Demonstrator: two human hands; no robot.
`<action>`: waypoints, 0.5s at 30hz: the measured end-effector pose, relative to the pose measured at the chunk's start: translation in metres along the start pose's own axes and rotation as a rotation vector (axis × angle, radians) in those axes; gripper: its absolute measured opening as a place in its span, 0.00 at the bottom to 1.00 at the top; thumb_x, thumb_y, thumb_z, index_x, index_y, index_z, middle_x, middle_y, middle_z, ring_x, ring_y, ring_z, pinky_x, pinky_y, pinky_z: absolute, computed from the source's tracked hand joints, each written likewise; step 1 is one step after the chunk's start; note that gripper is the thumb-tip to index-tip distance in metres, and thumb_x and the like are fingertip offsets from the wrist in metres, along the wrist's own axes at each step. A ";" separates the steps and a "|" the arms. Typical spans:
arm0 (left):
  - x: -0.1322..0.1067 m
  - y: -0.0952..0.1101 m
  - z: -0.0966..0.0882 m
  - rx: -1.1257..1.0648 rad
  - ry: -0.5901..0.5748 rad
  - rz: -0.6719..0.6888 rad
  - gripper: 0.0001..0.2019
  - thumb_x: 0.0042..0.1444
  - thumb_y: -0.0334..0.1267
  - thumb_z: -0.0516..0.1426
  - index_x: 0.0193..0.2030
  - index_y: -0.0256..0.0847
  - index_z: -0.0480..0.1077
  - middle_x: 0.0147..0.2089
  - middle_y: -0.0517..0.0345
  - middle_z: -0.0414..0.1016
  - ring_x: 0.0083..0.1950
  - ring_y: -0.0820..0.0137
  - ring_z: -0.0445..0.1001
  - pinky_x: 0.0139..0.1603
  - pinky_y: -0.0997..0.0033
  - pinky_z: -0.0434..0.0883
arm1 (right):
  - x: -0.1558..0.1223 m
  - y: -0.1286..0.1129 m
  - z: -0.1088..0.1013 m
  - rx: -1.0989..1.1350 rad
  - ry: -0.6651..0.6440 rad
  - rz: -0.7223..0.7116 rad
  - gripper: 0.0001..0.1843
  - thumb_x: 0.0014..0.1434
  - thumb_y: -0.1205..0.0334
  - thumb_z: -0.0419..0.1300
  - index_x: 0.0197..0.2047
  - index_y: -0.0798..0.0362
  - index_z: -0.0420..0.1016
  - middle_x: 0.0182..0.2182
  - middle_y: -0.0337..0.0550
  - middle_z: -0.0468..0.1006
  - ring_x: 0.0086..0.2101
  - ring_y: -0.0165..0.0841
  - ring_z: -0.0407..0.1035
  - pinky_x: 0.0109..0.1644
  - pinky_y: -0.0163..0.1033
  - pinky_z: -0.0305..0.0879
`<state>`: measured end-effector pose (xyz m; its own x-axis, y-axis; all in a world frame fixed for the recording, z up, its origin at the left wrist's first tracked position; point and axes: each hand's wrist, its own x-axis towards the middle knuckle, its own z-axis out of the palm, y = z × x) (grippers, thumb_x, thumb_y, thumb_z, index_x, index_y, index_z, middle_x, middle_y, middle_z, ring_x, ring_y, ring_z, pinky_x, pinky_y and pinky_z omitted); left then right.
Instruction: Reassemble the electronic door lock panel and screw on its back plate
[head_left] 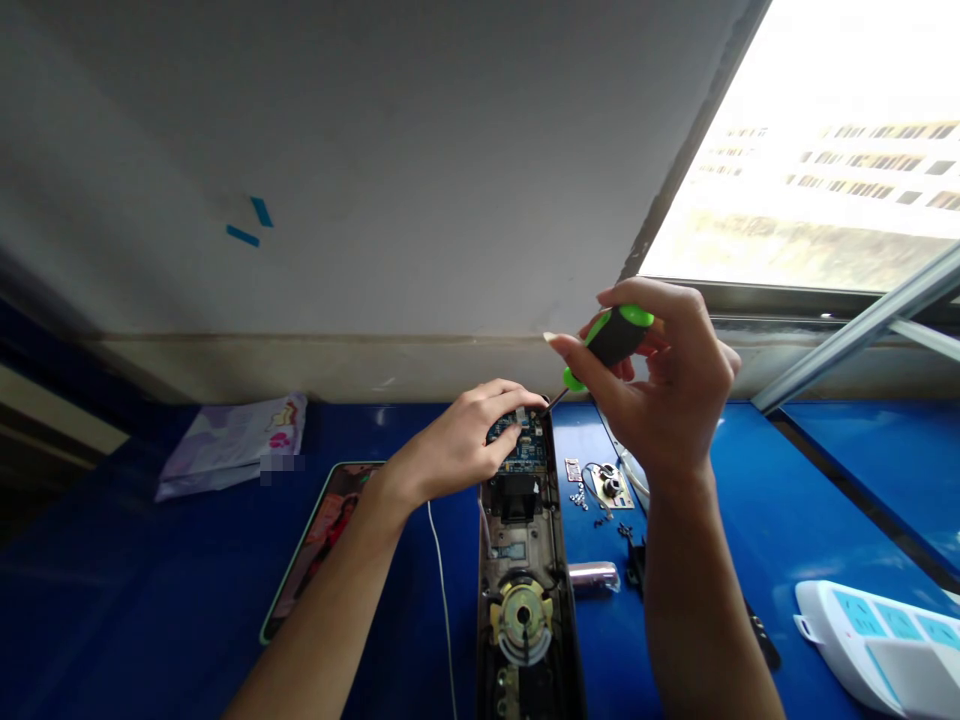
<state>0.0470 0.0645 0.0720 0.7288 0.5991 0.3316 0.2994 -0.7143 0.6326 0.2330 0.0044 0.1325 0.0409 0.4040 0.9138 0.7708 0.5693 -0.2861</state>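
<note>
My right hand [667,380] grips a green and black screwdriver [616,338], its shaft slanting down to the far right corner of a long black device housing [559,540]. Over the far end of that housing lies my left hand [480,435], fingers stretched out across a blue circuit board [529,455]. Its fingertips are close to the screwdriver's tip. Whether a screw sits under the tip is too small to tell. Nearer to me inside the housing is a round speaker [523,615] with a metal back.
Right of the housing lie loose screws [579,495], a small board with a round part [611,485] and a cylindrical cell [594,577]. A white power strip [877,640] is at far right. Left are a tablet [319,550], a white cable [442,590] and a tissue pack [232,445].
</note>
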 end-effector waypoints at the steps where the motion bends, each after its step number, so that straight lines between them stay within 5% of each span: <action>1: 0.000 0.000 0.000 -0.001 -0.003 0.000 0.19 0.65 0.29 0.54 0.60 0.45 0.75 0.63 0.52 0.77 0.66 0.61 0.74 0.72 0.55 0.69 | 0.000 0.000 0.000 0.002 0.001 0.008 0.13 0.60 0.60 0.72 0.46 0.45 0.77 0.33 0.38 0.80 0.29 0.33 0.75 0.26 0.42 0.71; 15: -0.001 -0.001 0.002 -0.016 0.013 0.009 0.17 0.65 0.29 0.55 0.59 0.45 0.74 0.62 0.52 0.77 0.65 0.61 0.74 0.71 0.55 0.69 | -0.004 -0.010 0.017 -0.082 0.208 0.140 0.19 0.55 0.56 0.77 0.35 0.44 0.68 0.26 0.32 0.69 0.25 0.30 0.64 0.25 0.39 0.63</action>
<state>0.0476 0.0640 0.0698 0.7234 0.5973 0.3463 0.2829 -0.7140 0.6404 0.2144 0.0092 0.1274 0.2737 0.3142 0.9090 0.7973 0.4545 -0.3972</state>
